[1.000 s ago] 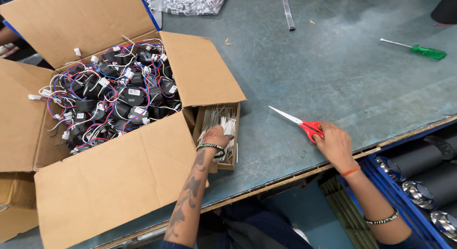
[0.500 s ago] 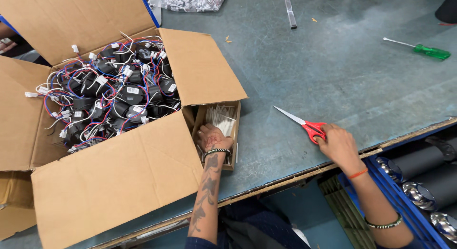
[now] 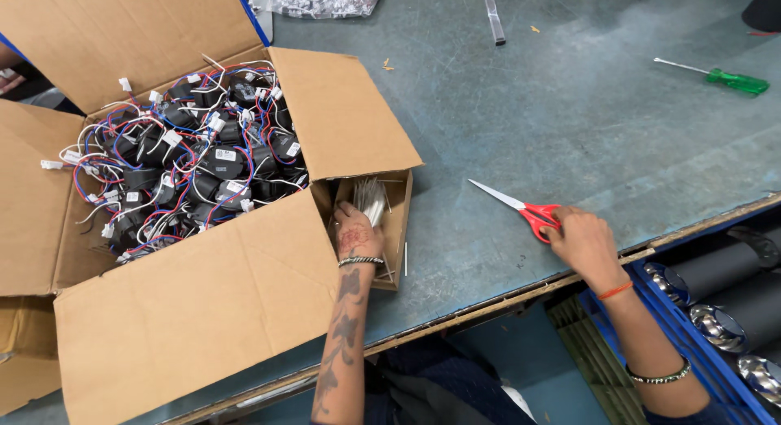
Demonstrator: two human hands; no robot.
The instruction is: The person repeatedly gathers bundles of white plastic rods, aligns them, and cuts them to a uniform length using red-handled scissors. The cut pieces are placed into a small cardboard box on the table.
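Since earlier, our left hand [image 3: 356, 234] reached deeper into the small tray [image 3: 399, 230], fingers hidden, grip unclear; right hand [image 3: 579, 239] fingers clamped on red scissors [image 3: 529, 212], centre-right counter [image 3: 569, 124].

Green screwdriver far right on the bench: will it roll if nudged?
Probably yes: the green screwdriver lies flat on a smooth bench, with a seemingly rounded handle. Likely stiff and light, given its thin metal shaft. Its glossy translucent handle may be slightly slippery.

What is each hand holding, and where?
Right hand grips the scissors by their red handles. Left hand reaches into the small box; any grasp is unclear.
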